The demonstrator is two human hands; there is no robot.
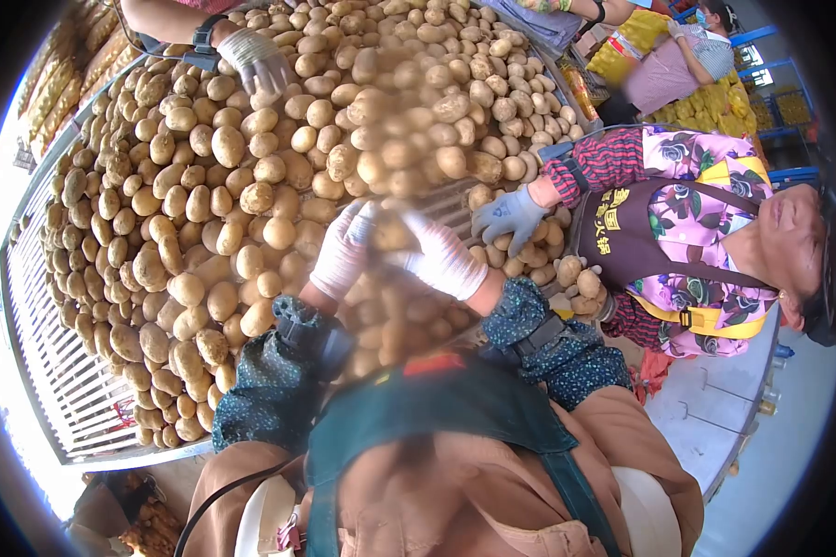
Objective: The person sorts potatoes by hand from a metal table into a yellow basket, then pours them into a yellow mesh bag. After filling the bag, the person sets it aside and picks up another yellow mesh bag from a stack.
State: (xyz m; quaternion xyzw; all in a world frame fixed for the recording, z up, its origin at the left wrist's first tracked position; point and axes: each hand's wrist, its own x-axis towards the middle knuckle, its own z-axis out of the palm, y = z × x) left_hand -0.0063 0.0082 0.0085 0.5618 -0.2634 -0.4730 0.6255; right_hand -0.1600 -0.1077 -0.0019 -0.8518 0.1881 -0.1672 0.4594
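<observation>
My left hand [346, 249], in a white glove, hovers over the potato pile [237, 232] with its fingers stretched out toward the upper right. Facing it is my right hand [444, 258], also white-gloved, its fingers and thumb pointing left and held apart. A narrow gap separates the two hands, and I see nothing gripped in either. A blurred smear down the middle of the view softens the fingertips and the potatoes around them. Just beyond my hands, part of a slatted surface [446, 206] shows between the potatoes.
At right, a co-worker in an apron has a blue-gloved hand [511, 219] on potatoes and several potatoes [581, 283] by the other hand. Another person's gloved hand [255, 63] rests on the pile at upper left. A slatted metal rack edge [51, 362] borders the left side.
</observation>
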